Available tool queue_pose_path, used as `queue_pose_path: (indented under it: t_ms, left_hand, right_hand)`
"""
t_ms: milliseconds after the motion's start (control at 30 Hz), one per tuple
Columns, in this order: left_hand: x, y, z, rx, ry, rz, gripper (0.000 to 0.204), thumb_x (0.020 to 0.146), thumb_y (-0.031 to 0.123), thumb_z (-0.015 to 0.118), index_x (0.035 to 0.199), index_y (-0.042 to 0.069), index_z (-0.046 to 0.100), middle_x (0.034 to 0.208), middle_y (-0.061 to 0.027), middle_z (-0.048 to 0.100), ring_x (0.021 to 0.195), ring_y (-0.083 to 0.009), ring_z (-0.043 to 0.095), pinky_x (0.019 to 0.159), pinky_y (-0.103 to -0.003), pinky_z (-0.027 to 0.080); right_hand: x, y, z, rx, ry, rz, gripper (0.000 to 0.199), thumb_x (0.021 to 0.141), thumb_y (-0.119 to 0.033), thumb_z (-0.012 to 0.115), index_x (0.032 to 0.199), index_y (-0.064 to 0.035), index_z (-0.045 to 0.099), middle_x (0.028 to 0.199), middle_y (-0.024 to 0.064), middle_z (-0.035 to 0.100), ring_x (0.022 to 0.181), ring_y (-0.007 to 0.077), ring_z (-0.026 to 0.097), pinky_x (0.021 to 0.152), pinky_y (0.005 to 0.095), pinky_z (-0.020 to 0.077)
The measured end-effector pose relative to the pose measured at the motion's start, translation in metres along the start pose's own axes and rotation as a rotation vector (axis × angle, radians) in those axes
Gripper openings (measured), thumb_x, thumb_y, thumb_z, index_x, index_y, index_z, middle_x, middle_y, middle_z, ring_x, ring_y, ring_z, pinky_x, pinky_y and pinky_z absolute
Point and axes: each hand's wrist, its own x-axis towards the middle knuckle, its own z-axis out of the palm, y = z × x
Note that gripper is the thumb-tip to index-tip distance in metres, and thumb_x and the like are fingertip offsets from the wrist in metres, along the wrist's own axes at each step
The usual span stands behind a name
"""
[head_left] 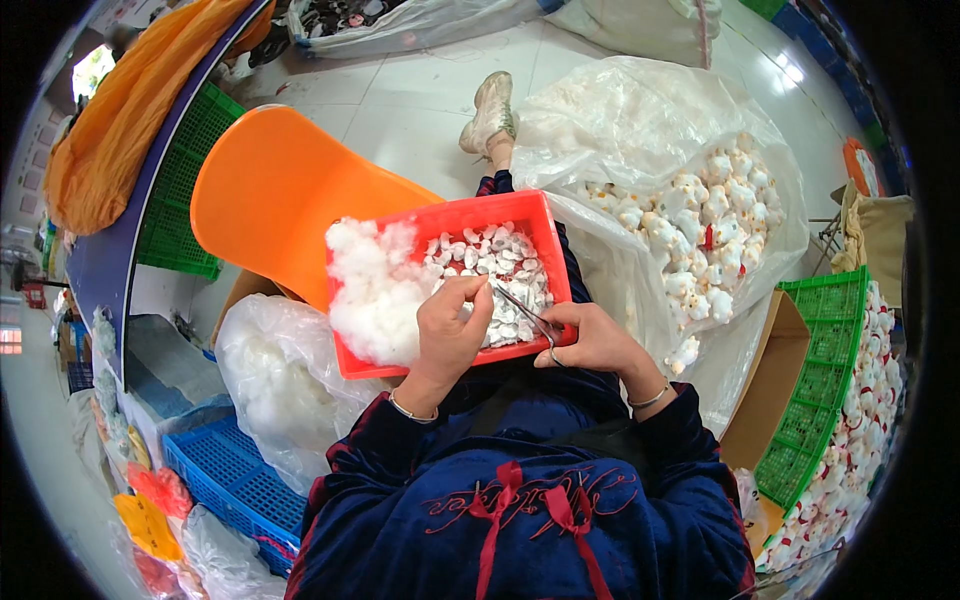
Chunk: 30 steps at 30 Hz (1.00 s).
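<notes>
A red plastic tray (440, 215) rests on my lap. It holds a heap of white stuffing (372, 285) on its left and several small white toy pieces (500, 255) on its right. My left hand (450, 325) is over the tray's middle, fingers pinched on a small white toy piece. My right hand (592, 338) grips metal forceps (528, 315) at the tray's near right corner, their tips pointing up-left toward the left fingers.
An orange chair (270, 190) stands left of the tray. A clear bag of white stuffed toys (700, 220) lies to the right. Green crates (820, 390) with more toys stand far right, a blue crate (225, 480) and a bag of stuffing (270, 385) lower left.
</notes>
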Motion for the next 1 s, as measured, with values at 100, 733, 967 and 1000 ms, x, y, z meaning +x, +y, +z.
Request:
queue_pose_path:
  t_ms: [100, 733, 967, 1000]
  left_hand:
    - [0.002, -0.007, -0.014, 0.003, -0.115, -0.095, 0.010, 0.096, 0.003, 0.067, 0.101, -0.004, 0.070, 0.089, -0.0075, 0.072, 0.071, -0.0107, 0.064, 0.070, -0.023, 0.050]
    - [0.053, 0.000, -0.037, -0.445, -0.763, -0.680, 0.004, 0.090, 0.005, 0.073, 0.092, 0.004, 0.070, 0.087, 0.0007, 0.069, 0.080, -0.0051, 0.062, 0.073, -0.021, 0.049]
    - [0.044, 0.001, -0.033, -0.462, -0.768, -0.633, 0.005, 0.090, 0.005, 0.072, 0.090, 0.004, 0.066, 0.086, -0.0010, 0.068, 0.077, -0.0062, 0.061, 0.072, -0.021, 0.049]
    - [0.044, 0.002, -0.031, -0.530, -0.783, -0.710, 0.006, 0.090, 0.005, 0.071, 0.090, 0.003, 0.066, 0.086, -0.0010, 0.068, 0.077, -0.0062, 0.061, 0.072, -0.021, 0.049]
  right_hand:
    - [-0.001, 0.001, -0.005, -0.080, -0.045, 0.003, 0.037, 0.075, -0.025, 0.088, 0.092, 0.0006, 0.068, 0.073, 0.0068, 0.057, 0.069, 0.0145, 0.054, 0.065, 0.0311, 0.0453]
    - [-0.020, -0.020, -0.032, -0.613, 0.018, -0.222, 0.032, 0.075, -0.029, 0.084, 0.096, -0.0070, 0.073, 0.076, 0.0080, 0.064, 0.079, 0.0305, 0.060, 0.071, 0.0433, 0.0468]
    - [-0.022, -0.024, -0.032, -0.580, -0.021, -0.180, 0.031, 0.074, -0.030, 0.085, 0.093, -0.0070, 0.074, 0.073, 0.0074, 0.063, 0.076, 0.0300, 0.061, 0.070, 0.0425, 0.0463]
    - [-0.021, -0.023, -0.032, -0.595, -0.026, -0.182, 0.031, 0.074, -0.030, 0.085, 0.093, -0.0069, 0.074, 0.073, 0.0074, 0.063, 0.076, 0.0300, 0.061, 0.070, 0.0426, 0.0464]
